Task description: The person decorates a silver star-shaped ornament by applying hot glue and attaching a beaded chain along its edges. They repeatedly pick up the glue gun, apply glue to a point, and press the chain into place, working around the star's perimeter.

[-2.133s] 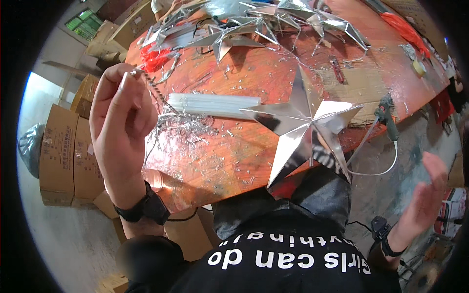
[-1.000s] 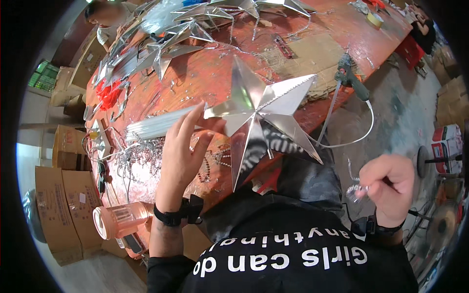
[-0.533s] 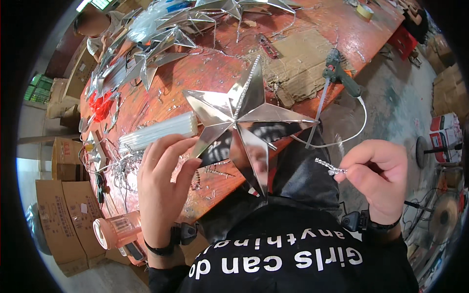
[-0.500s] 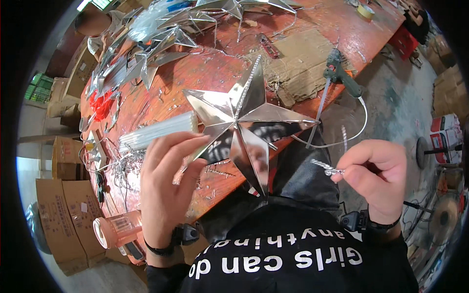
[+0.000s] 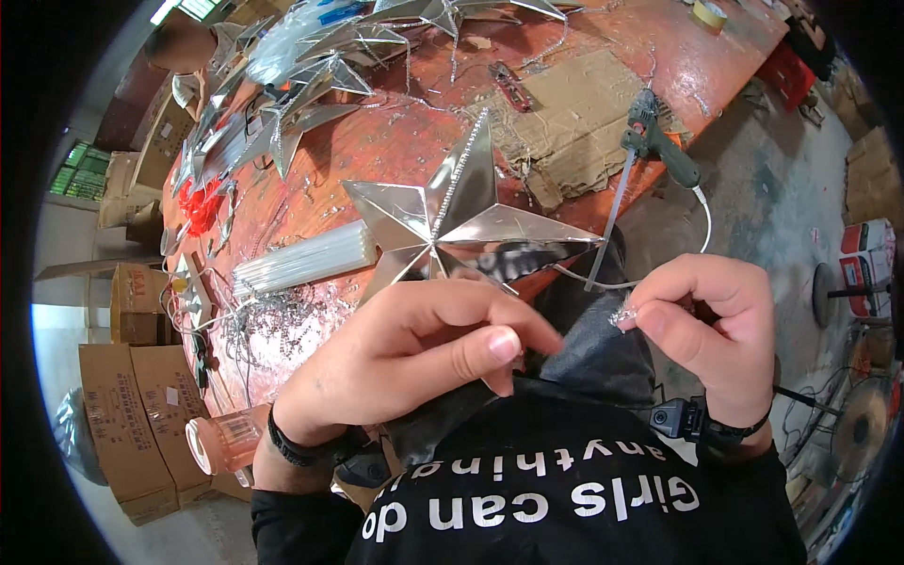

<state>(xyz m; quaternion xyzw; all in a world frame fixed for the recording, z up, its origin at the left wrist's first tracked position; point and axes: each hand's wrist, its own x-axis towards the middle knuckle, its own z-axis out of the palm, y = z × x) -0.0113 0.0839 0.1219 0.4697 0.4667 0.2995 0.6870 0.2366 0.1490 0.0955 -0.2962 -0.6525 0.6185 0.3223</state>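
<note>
Fingers on the left hand (image 5: pixel 414 353) are curled together, thumb against fingertips, closed around the lower point of the silver star (image 5: pixel 452 226), which sits at the near edge of the orange table (image 5: pixel 395 141) with a beaded strip running up its top point. Left of it lie a bundle of clear glue sticks (image 5: pixel 301 266) and a tangle of silver chain (image 5: pixel 273 325).

Right hand (image 5: pixel 711 325) pinches a short bit of glittery trim (image 5: pixel 623 314) between thumb and forefinger, just off the star's right tip. The glue gun (image 5: pixel 659 141) rests further back on cardboard (image 5: pixel 565 122).

My take: keep the star pinned firm, hold the trim near its end, and line it along a ridge before pressing so it doesn't wander.
</note>
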